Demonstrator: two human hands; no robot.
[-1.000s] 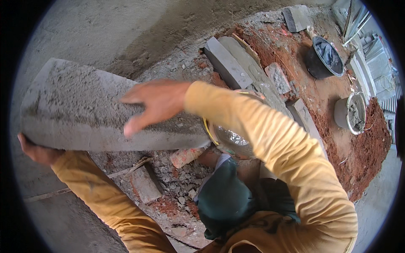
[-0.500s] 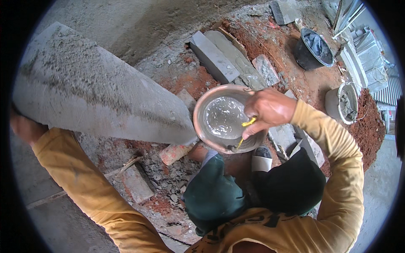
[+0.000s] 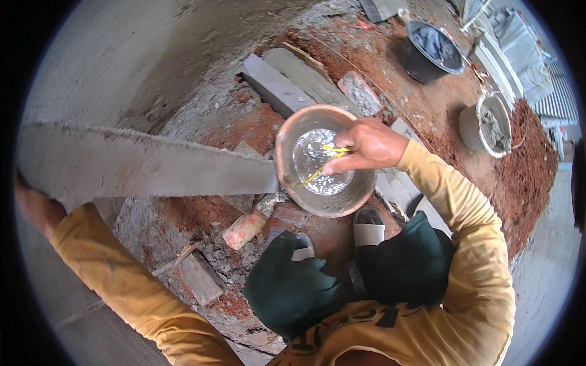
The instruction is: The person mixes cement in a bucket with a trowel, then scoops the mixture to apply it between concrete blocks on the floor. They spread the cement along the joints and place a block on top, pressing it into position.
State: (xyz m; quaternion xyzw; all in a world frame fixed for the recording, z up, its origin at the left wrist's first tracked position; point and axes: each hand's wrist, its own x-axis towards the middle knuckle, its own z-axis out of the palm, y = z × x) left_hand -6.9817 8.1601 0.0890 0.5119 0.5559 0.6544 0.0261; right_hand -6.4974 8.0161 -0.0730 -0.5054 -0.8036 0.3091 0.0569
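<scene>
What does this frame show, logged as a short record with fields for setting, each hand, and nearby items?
setting: outdoor ground of red soil, rubble and grey blocks
left hand: holds the end of a long grey slab, which lies roughly level
right hand: over the water basin, fingers closed on a thin yellow object
basin contents: clear water
slab to basin: slab's far end meets the basin rim; contact unclear
feet: two sandals just below the basin
nearby: black bucket, grey bucket of mortar, brick piece
</scene>
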